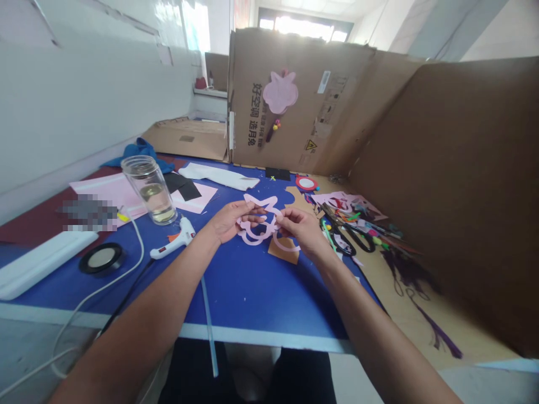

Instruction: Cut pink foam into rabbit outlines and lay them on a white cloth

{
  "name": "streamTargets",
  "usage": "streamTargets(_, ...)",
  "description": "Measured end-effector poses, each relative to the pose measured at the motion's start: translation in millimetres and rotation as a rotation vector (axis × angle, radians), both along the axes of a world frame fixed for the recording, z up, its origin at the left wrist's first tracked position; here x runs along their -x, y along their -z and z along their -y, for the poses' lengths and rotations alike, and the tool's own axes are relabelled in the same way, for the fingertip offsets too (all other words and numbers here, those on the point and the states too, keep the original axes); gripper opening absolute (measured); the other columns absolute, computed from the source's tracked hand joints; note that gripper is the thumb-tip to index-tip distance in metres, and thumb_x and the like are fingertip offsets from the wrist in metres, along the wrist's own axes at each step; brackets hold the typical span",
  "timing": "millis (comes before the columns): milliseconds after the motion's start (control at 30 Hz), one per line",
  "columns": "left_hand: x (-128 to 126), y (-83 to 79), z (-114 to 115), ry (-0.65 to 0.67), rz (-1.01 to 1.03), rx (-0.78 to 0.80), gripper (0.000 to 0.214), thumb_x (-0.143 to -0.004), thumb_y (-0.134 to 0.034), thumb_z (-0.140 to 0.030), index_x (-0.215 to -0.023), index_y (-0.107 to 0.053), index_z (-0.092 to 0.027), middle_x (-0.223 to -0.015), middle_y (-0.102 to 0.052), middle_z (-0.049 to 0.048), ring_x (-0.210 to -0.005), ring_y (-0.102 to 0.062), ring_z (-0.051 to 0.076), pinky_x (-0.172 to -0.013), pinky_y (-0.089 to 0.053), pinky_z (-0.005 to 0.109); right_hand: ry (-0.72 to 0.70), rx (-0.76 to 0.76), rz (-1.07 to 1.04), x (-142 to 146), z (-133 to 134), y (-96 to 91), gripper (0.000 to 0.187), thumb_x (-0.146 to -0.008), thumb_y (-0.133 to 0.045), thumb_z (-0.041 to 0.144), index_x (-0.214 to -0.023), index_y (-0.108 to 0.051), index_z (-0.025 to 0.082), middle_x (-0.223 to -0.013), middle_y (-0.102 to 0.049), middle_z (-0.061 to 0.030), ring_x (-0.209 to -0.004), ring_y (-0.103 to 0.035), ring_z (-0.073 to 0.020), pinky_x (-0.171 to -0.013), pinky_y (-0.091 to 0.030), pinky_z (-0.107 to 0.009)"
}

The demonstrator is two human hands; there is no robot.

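Above the blue tabletop, my left hand (236, 220) and my right hand (300, 227) hold a pink paper cutout (251, 238) between them. The cutout is a thin outline with a pointed, crown-like top and rounded lobes. My left fingers grip its left side, partly spread behind it. On its right side my right thumb and fingers pinch the strip, and a curved pink strip hangs below that hand. A small tan piece of card (284, 251) lies on the table beneath. Nearest my left forearm is a white glue gun (174, 240), with a clear glue stick (208, 320) at the table edge.
A glass jar of yellowish liquid (158, 199), a roll of black tape (101, 258) and a white power strip (46, 264) stand left. Black-handled scissors (357, 237) lie among paper scraps at right. Cardboard walls (357, 112) enclose the back and right.
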State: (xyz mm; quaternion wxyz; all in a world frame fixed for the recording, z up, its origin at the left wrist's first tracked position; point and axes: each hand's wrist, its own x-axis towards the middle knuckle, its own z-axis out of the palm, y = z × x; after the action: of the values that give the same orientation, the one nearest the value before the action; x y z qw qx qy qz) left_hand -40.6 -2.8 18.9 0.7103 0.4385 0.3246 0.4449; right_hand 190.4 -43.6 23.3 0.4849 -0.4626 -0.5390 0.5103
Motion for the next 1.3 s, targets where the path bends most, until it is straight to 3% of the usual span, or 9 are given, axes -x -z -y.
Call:
streamTargets(100, 3.3, -4.3, -2.0, -0.07, -0.006, -0.039, 0.018, -0.1, -0.071, -0.028, -0.099, -0.081, -0.012, -0.118, -0.082, 0.0189, -0.085, -0.08, 0.019, -0.071, -0.062, 0.026, 0.043, -0.015, 0.063, -2.9, -8.9, 11.2, 0.045, -0.082, -0.08, 0.066, -0.091, -0.074, 0.022, -0.083, -0.076, -0.0026, -0.063, -0.064, -0.0135, -0.061, -0.052, -0.025)
streamTargets(200, 9.5, -9.4, -4.5, -0.142, 0.023, -0.088, 0.018, -0.098, -0.073, -0.029, -0.1, -0.08, -0.012, -0.118, -0.082, 0.0191, -0.088, -0.081, 0.021, -0.072, -0.062, 0.028, 0.144, -0.146, 0.404, -4.3, -18.8, 21.0, 0.029, -0.095, -0.068, 0.05, -0.094, -0.075, 0.022, -0.085, -0.077, -0.0041, -0.072, -0.068, -0.0174, -0.068, -0.052, -0.028)
streamTargets(267, 13.9, -12.0, -5.8, -0.172, 0.049, -0.108, 0.018, -0.097, -0.074, -0.029, -0.1, -0.08, -0.012, -0.118, -0.082, 0.0187, -0.088, -0.081, 0.021, -0.07, -0.062, 0.028, 0.161, -0.237, 0.712, -1.7, -24.6, 25.1, 0.015, -0.095, -0.068, 0.033, -0.099, -0.078, 0.022, -0.093, -0.08, -0.0054, -0.085, -0.071, -0.0204, -0.078, -0.052, -0.03)
streamTargets(333, 17.3, -13.4, -6.6, -0.182, 0.069, -0.117, 0.018, -0.096, -0.074, -0.028, -0.099, -0.08, -0.012, -0.116, -0.083, 0.0178, -0.088, -0.081, 0.022, -0.069, -0.062, 0.028, 0.14, -0.258, 0.917, 4.0, -29.2, 27.1, 0.017, -0.094, -0.068, 0.026, -0.106, -0.08, 0.023, -0.101, -0.081, -0.006, -0.094, -0.073, -0.0222, -0.084, -0.051, -0.031)
streamTargets(567, 20.6, -14.5, -7.1, -0.166, 0.058, -0.109, 0.021, -0.096, -0.075, -0.032, -0.102, -0.078, -0.012, -0.113, -0.083, 0.0191, -0.089, -0.081, 0.024, -0.069, -0.062, 0.03, 0.104, -0.215, 1.202, 27.1, -37.4, 25.3, 0.019, -0.096, -0.069, 0.033, -0.106, -0.082, 0.023, -0.106, -0.082, -0.0106, -0.096, -0.074, -0.0251, -0.08, -0.049, -0.03)
streamTargets(833, 20.1, -16.8, -7.1, -0.151, 0.038, -0.104, 0.022, -0.096, -0.074, -0.033, -0.104, -0.079, -0.012, -0.114, -0.082, 0.0191, -0.095, -0.082, 0.027, -0.065, -0.062, 0.029, 0.084, -0.225, 1.311, 37.9, -31.3, 18.1, 0.023, -0.1, -0.058, 0.02, -0.103, -0.08, 0.02, -0.111, -0.08, -0.0144, -0.1, -0.074, -0.0276, -0.079, -0.046, -0.032)
streamTargets(1000, 19.7, -16.4, -6.3, -0.126, 0.039, -0.115, 0.022, -0.096, -0.075, -0.033, -0.102, -0.079, -0.013, -0.113, -0.083, 0.0187, -0.092, -0.081, 0.025, -0.066, -0.062, 0.028, 0.087, -0.279, 1.305, 35.3, -18.9, 13.4, 0.025, -0.104, -0.052, 0.022, -0.106, -0.077, 0.019, -0.116, -0.076, -0.0147, -0.1, -0.072, -0.0267, -0.079, -0.045, -0.033)
streamTargets(1167, 20.2, -15.1, -6.8, -0.106, 0.041, -0.111, 0.022, -0.096, -0.074, -0.032, -0.102, -0.08, -0.012, -0.113, -0.083, 0.0193, -0.091, -0.081, 0.024, -0.069, -0.063, 0.029, 0.15, -0.336, 1.146, 17.4, -12.9, 12.1, 0.018, -0.104, -0.054, 0.024, -0.107, -0.072, 0.022, -0.105, -0.077, -0.0104, -0.096, -0.07, -0.0254, -0.079, -0.044, -0.032)
streamTargets(1300, 17.7, -14.8, -5.6, -0.074, 0.055, -0.089, 0.021, -0.098, -0.072, -0.03, -0.1, -0.08, -0.011, -0.111, -0.083, 0.02, -0.088, -0.081, 0.024, -0.066, -0.063, 0.029, 0.189, -0.332, 0.815, 4.3, -12.2, 16.6, 0.014, -0.099, -0.056, 0.029, -0.094, -0.067, 0.024, -0.085, -0.075, -0.004, -0.081, -0.067, -0.0218, -0.074, -0.044, -0.031)
